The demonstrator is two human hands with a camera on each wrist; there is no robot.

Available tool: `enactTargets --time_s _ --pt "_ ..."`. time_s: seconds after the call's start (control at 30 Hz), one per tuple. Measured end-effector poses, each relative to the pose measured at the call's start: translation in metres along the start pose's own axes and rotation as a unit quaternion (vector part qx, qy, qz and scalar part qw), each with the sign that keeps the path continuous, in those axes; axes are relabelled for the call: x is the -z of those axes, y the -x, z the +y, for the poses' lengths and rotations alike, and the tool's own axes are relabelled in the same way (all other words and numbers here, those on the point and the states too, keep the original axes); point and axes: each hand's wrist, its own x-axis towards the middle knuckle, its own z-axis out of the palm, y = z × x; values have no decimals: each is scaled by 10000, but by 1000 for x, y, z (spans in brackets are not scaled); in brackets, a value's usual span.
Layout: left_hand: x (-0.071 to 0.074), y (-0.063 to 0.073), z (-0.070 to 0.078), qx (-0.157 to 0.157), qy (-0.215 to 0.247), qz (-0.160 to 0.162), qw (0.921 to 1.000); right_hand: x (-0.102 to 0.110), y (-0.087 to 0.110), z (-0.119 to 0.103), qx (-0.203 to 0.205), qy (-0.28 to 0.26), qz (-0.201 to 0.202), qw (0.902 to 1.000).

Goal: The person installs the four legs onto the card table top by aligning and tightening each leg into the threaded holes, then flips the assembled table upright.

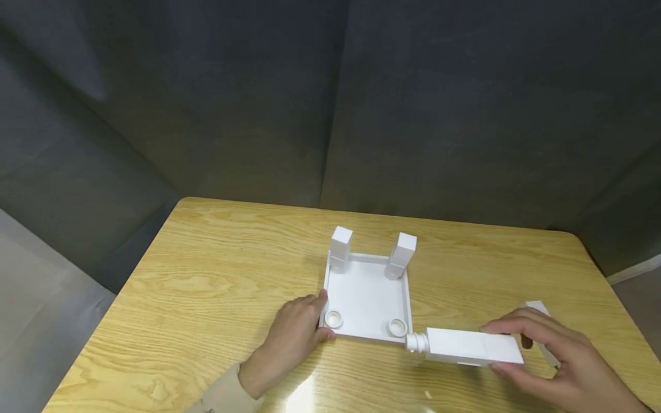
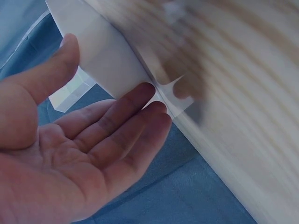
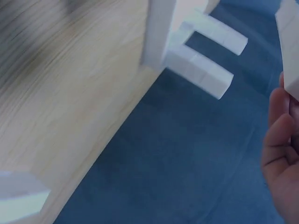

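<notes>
A white square tabletop (image 1: 368,295) with a raised rim lies underside up on the wooden table. Two white table legs (image 1: 341,249) (image 1: 401,255) stand upright in its far corners. Round open sockets (image 1: 333,319) (image 1: 397,327) occupy the near corners. My left hand (image 1: 291,330) grips the near left corner, thumb at the near edge and fingers along the left side. Pinched at its plain end by my right hand (image 1: 555,355), another table leg (image 1: 472,346) is held sideways. Its threaded end is close to the near right corner; contact cannot be told.
One more white leg (image 1: 537,308) lies on the wooden table (image 1: 222,264), partly hidden behind my right hand. A dark cloth curtain (image 1: 330,103) hangs beyond the far table edge.
</notes>
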Motion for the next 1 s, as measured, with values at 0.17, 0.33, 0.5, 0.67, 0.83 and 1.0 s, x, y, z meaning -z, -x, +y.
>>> enactTargets --time_s 0.17,0.33,0.5,0.67,0.83,1.0 --pt "4 1 4 168 33 -110 9998 -11 -14 -10 37 -617 252 9978" --pt "2 1 0 80 109 -30 9999 -30 -26 -7 288 -2414 728 9673" --pt "-3 0 -3 -96 58 93 9999 -41 -32 -7 205 -3257 897 9410" --pt "2 -1 2 90 136 -58 9999 -45 -37 -10 5 -3361 1061 9358" --pt "4 -1 3 182 153 -114 9997 -52 -44 -13 -52 -3437 1260 9306" --pt "3 -1 2 182 120 -109 9997 -54 -55 -21 -229 -3274 1359 9348"
